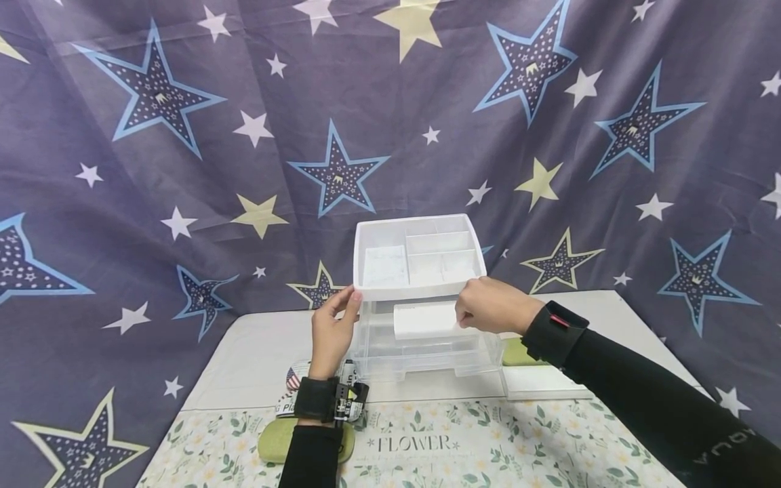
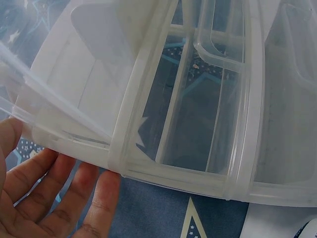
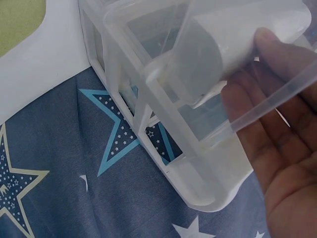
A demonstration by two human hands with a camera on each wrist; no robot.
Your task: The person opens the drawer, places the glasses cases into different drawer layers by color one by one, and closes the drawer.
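The drawer unit (image 1: 378,369) stands on the table (image 1: 256,346), in front of a starred curtain (image 1: 366,102). Its body is clear plastic with a pale frame; a white tray (image 1: 415,294), divided into compartments, forms the top. A white sheet lies in the left compartment.

Right hand (image 1: 497,306): fingers bent, thumb pressed against the white case (image 1: 424,321) — the case is gripped at its right end. The case is level with the upper drawer section, directly below the front rim of the tray. In the right wrist view, one end of the case shows through clear plastic, and a clear edge crosses in front of the fingers. Whether the case lies wholly inside the drawer cannot be told.

Left hand (image 1: 332,332): fingers extended and slightly spread, nothing lifted. The fingertips touch the side of the frame; the thumb lies at the front left corner, near the tray rim.

Surrounding items: a green case (image 1: 274,440) lies on the flowered cloth (image 1: 421,468) beneath the left wrist, with a printed package (image 1: 285,407) just behind it, partly hidden by the wrist strap. To the right of the unit is a flat white box (image 1: 539,383). A second green case (image 1: 518,352) shows at its rear edge — whether on the box or behind it cannot be told.
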